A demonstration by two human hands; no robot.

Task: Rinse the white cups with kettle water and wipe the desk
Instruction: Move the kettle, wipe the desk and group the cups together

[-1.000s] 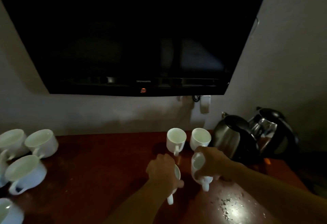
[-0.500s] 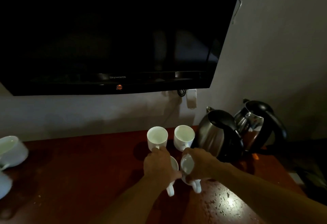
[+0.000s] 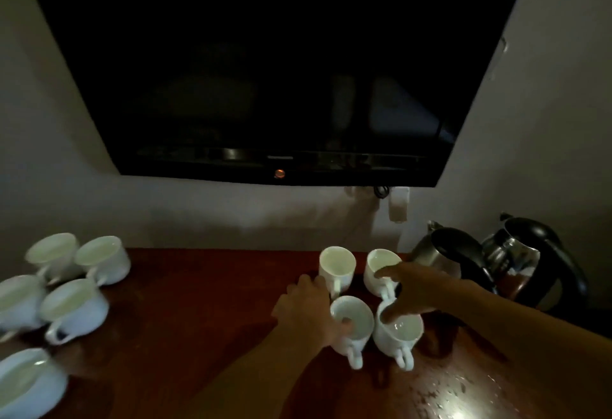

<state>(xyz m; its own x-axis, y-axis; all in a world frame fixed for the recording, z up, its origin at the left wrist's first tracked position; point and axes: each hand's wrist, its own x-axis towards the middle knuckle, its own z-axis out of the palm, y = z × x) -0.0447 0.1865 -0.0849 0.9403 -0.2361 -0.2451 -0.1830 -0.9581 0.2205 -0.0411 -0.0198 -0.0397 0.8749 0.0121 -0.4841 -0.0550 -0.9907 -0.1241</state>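
**Carefully now: four cups packed tight by the kettles**

Four white cups stand close together near the back right of the counter [image 3: 205,302], just beside two kettles. The left hand [image 3: 306,314] grips the front left cup [image 3: 352,322], with its thumb hooked over the rim and into the cup. The right hand [image 3: 414,289] is spread out with straight fingers: one finger touches the rim of the back right cup [image 3: 381,271] and the thumb rests on the rim of the front right cup [image 3: 399,331]. It does not grip either one.

What could go wrong? The cups are almost touching, so a small push could knock one into the next and chip it or tip it over. The front right cup looks tilted a bit, so it may wobble. The near right part of the counter is wet with drops, and a cup could slide there. The silver kettle [image 3: 440,254] is right behind the right hand, so an arm could bump it.

All four cups stand up tall with their open mouths facing up. The back left cup [image 3: 337,266] and the others all have their handles pointing toward the front edge of the counter.

More white cups [image 3: 71,309] sit at the left edge. They are blurry.
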